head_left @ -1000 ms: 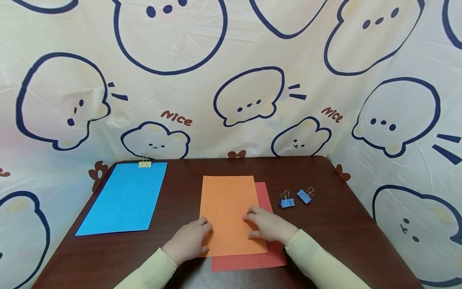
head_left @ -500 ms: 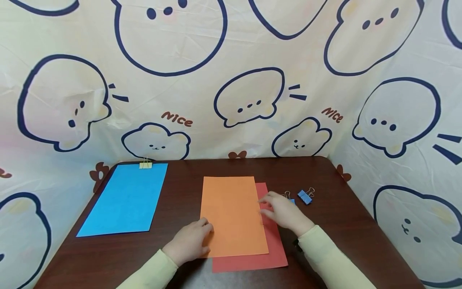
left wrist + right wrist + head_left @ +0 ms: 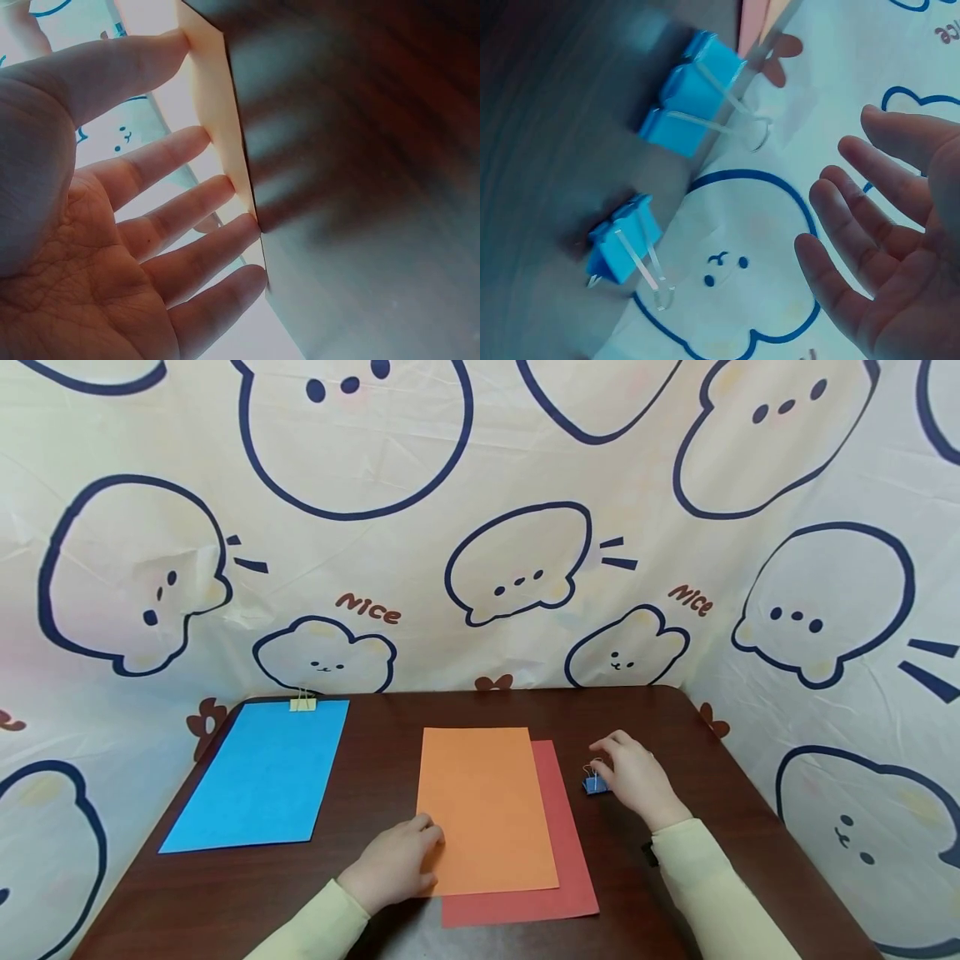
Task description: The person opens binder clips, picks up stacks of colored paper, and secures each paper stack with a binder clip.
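My left hand (image 3: 395,864) rests its fingertips on the lower left edge of an orange sheet of paper (image 3: 483,802); in the left wrist view its fingers (image 3: 191,206) are nearly straight against the edge. A red sheet (image 3: 577,877) lies under the orange one, poking out to the right and along the bottom. My right hand (image 3: 637,777) hovers over two blue binder clips, fingers loosely bent and holding nothing. The head view shows one binder clip (image 3: 596,786); the other is hidden behind the hand. In the right wrist view the nearer binder clip (image 3: 694,94) and the second binder clip (image 3: 625,238) stand apart from the fingers.
At the table's left lies a blue sheet (image 3: 258,777) with a yellow binder clip (image 3: 303,703) on its top edge. A curtain (image 3: 420,552) printed with cartoon figures surrounds the back and sides of the dark brown table (image 3: 390,760).
My right hand has left the orange sheet and moved right, over the blue binder clips. The left hand has stayed on the orange sheet's edge.
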A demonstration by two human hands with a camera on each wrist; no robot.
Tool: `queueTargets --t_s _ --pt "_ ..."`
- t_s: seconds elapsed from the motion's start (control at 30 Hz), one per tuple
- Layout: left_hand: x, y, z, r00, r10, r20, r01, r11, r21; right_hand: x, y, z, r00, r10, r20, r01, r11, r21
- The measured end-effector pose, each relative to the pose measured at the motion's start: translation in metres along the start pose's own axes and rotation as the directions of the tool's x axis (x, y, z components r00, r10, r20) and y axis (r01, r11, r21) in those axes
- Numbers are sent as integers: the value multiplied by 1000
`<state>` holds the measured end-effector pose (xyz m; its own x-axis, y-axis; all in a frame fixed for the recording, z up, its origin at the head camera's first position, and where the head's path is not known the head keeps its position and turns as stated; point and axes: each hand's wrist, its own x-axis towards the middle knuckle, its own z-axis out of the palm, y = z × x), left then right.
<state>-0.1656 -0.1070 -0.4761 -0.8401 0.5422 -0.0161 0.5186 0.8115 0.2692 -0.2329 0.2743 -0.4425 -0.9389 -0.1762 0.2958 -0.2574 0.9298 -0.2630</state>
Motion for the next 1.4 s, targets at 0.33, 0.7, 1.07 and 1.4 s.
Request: queueTargets --t_s 0.33,0.7,1.07,1.4 --pt "-2 1 -1 1000 4 -7 -4 1000 -8 0 13 9 995 30 93 -32 999 19" --pt "-3 0 1 1000 11 -18 -11 1000 -7 2 19 17 986 36 164 -40 999 24" --pt "-3 0 1 1000 8 -24 -8 1000 -14 3 19 16 990 24 138 -26 1000 8" --pt "-2 -1 1 1000 5 -23 -6 1000 -18 4 21 18 984 52 172 -55 998 16"
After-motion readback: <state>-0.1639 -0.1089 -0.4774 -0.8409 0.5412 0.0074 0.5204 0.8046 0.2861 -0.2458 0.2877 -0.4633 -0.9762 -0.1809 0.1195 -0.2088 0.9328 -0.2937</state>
